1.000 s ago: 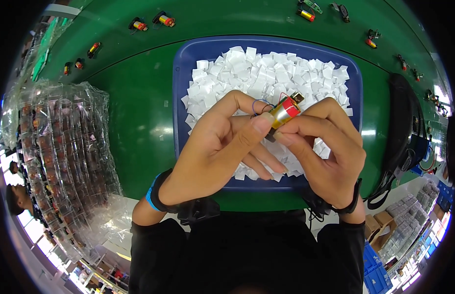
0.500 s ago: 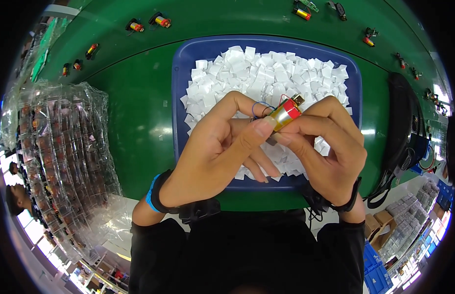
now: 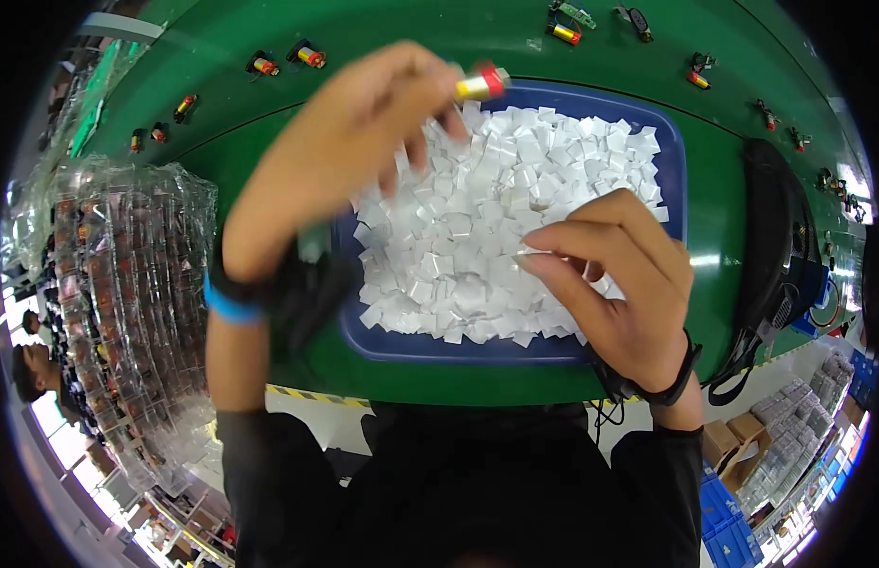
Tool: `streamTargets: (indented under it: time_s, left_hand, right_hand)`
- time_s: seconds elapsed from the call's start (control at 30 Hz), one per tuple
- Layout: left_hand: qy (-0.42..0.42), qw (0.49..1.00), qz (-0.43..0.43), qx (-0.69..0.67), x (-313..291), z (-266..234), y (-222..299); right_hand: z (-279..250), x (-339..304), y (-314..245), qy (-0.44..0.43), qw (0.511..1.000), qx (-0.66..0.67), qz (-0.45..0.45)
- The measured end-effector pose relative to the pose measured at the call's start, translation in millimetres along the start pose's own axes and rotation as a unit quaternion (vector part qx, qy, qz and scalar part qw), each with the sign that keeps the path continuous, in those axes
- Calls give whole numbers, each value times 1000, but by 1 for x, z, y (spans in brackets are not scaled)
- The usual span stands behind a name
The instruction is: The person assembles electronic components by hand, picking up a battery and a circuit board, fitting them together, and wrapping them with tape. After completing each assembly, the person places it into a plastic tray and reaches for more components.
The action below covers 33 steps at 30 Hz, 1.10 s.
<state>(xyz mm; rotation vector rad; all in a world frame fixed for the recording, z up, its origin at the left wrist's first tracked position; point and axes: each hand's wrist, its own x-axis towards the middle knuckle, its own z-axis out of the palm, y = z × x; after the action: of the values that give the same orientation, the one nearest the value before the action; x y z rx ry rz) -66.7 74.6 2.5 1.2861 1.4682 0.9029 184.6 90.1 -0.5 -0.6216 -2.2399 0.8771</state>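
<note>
My left hand, blurred by motion, is over the far left part of a blue tray. Between its thumb and fingers is a small cylindrical battery, yellow and silver with a red band and a metal end pointing right. Many small white paper-like squares fill the tray. Above the right part of these squares my right hand is closed in a pinch. Something tiny and pale may be at its fingertips, but I cannot make it out against the white squares.
Several similar batteries with small parts, such as one pair, lie on the green table. Plastic-wrapped stacked trays stand at the left. A black bag lies at the right. Cardboard boxes and blue crates are at lower right.
My left hand has moved away from the right hand, up and to the left, carrying the battery. My right hand stays in nearly the same place, still pinched.
</note>
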Motion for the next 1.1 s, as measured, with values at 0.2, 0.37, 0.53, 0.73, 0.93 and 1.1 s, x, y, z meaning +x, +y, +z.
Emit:
streamTargets:
  time_s: [0.2, 0.37, 0.53, 0.73, 0.93, 1.1]
  left_hand:
    - [-17, 880, 9, 475, 140, -67, -69]
    - [136, 753, 385, 517, 242, -22, -68]
    - [100, 817, 284, 492, 269, 25, -75]
    - [-80, 975, 169, 122, 108, 14, 16]
    - [-66, 992, 99, 39, -36, 41, 25]
    - [4, 981, 187, 59, -59, 47, 0]
  right_hand:
    - [4, -2, 1, 30, 999, 15, -34]
    - [3, -1, 1, 56, 998, 7, -40]
    - [1, 0, 10, 34, 998, -13, -50]
    - [-14, 20, 3, 242, 964, 15, 107]
    - [-6, 6, 5, 52, 996, 38, 68]
    - [-1, 4, 6, -39, 999, 11, -24]
